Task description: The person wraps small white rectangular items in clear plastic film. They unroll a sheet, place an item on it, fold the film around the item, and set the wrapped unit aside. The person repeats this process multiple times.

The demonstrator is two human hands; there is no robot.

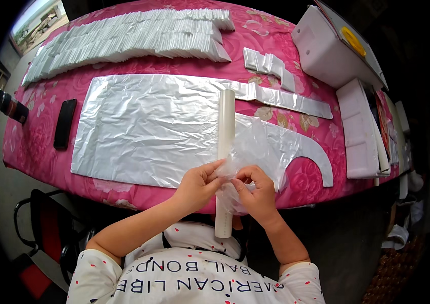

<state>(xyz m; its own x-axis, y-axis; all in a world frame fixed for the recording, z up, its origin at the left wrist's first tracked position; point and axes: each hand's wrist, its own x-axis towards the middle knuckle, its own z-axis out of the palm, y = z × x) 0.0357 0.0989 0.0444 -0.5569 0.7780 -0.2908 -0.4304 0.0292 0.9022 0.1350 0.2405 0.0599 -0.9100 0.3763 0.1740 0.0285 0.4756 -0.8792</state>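
Note:
Thin, crumpled translucent plastic bag film (pixel 253 142) is gathered between my two hands. My left hand (pixel 198 186) pinches it from one side with thumb and fingers. My right hand (pixel 256 195) pinches it a little to the right, fingertips close to the left ones. A pale plastic pipe (pixel 226 119) runs beneath the film, its near end sticking out past the table edge. Under the pipe lies a flat pile of silvery-white plastic bags (pixel 141 129) with a curved handle strap (pixel 318 159) at the right. Another handle strip (pixel 293 102) stretches out behind it.
Long rows of folded white bags (pixel 129 38) line the back of the pink floral tablecloth (pixel 32 131). A smaller folded bundle (pixel 270 66) sits right of them. A phone (pixel 65 124) and dark bottle (pixel 11 106) are at left; white foam boxes (pixel 318 48) stand at right.

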